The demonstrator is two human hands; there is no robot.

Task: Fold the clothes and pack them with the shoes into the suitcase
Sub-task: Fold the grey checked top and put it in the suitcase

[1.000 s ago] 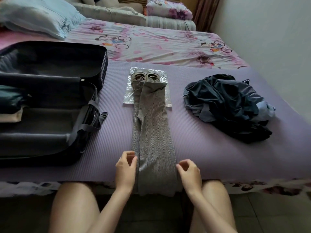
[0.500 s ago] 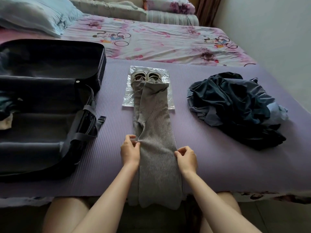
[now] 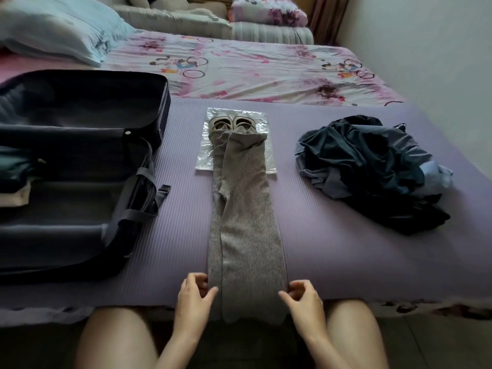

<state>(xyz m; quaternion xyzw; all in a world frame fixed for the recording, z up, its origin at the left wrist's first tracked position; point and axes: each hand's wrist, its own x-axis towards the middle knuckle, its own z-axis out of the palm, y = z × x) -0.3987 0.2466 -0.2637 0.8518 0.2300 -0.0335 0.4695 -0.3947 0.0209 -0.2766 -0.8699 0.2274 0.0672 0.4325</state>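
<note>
**Both hands at the near end of the grey trousers**

We take the grey ribbed trousers (image 3: 245, 222) as our landmark. They lie stretched in a long, narrow strip down the middle of the purple mat (image 3: 346, 257) on the bed. Their near end hangs over the mat's front edge, between the person's bare knees.

The left hand (image 3: 193, 296) is at the trousers' left edge, close to that near end. Its fingers are curled, and with the thumb they pinch the fabric edge. The right hand (image 3: 303, 299) is at the trousers' right edge, level with the left, and its curled fingers and thumb nip the cloth in the same way.

At the trousers' far end, a pair of pale shoes (image 3: 231, 123) sits side by side on a clear plastic bag (image 3: 206, 155). The trousers' far end covers the near part of the shoes.

To the left of the trousers, apart from them, the dark suitcase (image 3: 80, 169) lies open, with its straps hanging out towards the trousers. We see folded items (image 3: 13, 169) inside at its left side.

To the right of the trousers, well apart, is a crumpled pile of dark clothes (image 3: 372, 169).

Beyond the trousers' far end, past the mat, is a flowered sheet (image 3: 253, 70), with a pale blue pillow (image 3: 58, 30) to the far left.
</note>
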